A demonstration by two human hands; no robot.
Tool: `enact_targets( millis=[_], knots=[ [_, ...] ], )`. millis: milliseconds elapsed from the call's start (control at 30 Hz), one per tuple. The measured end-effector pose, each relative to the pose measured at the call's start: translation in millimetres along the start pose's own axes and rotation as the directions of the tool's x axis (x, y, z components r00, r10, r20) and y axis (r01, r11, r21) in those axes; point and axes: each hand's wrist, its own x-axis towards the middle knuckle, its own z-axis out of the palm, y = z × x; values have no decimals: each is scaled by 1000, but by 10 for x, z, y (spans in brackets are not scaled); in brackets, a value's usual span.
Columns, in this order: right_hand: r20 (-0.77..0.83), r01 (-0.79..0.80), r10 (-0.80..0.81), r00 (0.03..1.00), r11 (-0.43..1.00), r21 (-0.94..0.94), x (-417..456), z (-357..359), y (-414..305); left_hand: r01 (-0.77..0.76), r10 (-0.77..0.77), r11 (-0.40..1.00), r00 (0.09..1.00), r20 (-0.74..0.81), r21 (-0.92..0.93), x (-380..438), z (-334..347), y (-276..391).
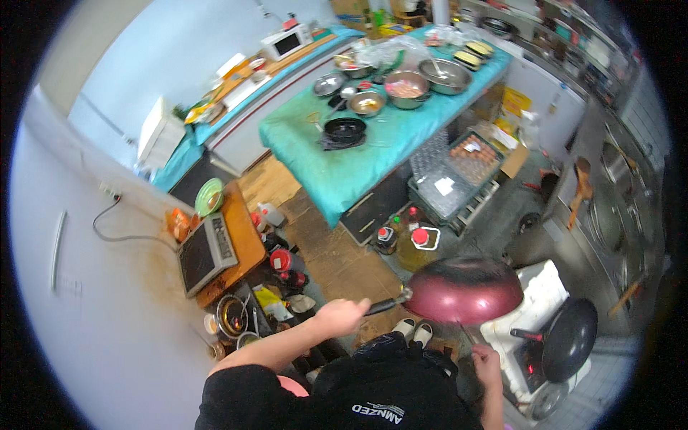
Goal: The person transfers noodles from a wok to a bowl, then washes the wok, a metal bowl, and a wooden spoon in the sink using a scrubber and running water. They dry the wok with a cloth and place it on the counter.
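My left hand (344,317) is closed around the black handle of a wok (465,293). The wok is raised and turned so that its dark red outside faces the camera, with a blackened base. My right hand (486,363) is low at the right, below the wok, fingers curled; a thin dark line runs close to its fingertips, and whether it holds anything cannot be told. To its right, a black frying pan (571,339) stands tilted over a cooker with a red light (531,369), beside a white foam box (545,285).
A table (301,145) under a turquoise cover bears bowls and a black pan. Oil and sauce bottles (422,242) and an egg crate (457,177) are on the floor side. An induction cooker (207,255) sits on a wooden board at left; a metal counter (570,236) runs along the right.
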Motion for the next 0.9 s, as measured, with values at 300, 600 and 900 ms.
enact_targets(
  millis=[300,600,900],
  knots=[
    [263,141,-78,962,963,-229,1219,440,-900,513,-593,801,746,-301,-307,-1172,258,-678],
    [363,286,-144,921,882,-374,2341,1738,-2041,388,-873,380,450,-187,-840,-1207,143,-1768],
    [356,408,-287,889,850,-332,3421,3287,-3615,448,-890,231,455,-2,-864,-1247,454,-2864]
  ],
)
